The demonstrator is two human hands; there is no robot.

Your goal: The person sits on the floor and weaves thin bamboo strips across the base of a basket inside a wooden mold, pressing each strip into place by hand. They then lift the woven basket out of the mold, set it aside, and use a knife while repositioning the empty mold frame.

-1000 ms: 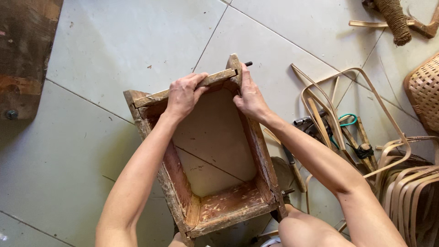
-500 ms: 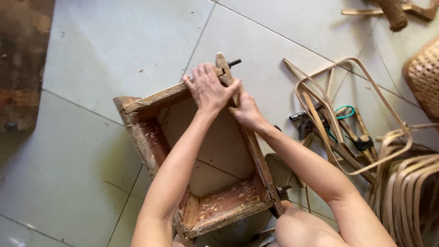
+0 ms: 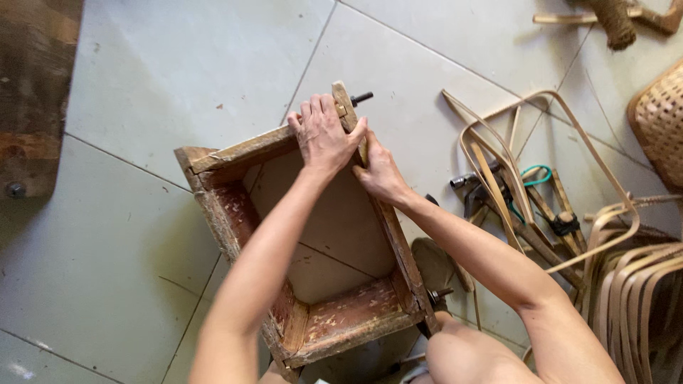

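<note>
Pale grey floor tiles with thin dark joints fill the head view, and everything lies or stands straight on them. Near the middle stands a worn, open wooden frame, a square box with no bottom, its inner faces stained reddish and flaked; tile shows through it. Its far right corner carries a short wooden upright with a dark bolt sticking out toward the right. A second bolt end pokes from the near right corner.

Both hands meet at that far right corner. The left hand lies palm-down over the top rail, fingers curled over the far edge and pressing the wood. The right hand sits just beside and below it, against the inside of the right rail; its fingers are tucked under the left hand, so I cannot tell how tightly they close or on what.

Right of the frame, a loose tangle of bent bamboo strips lies with some dark tools and a green loop of cord. Curved strips are stacked at the right edge, a woven basket above them. A dark weathered plank lies along the left edge.
</note>
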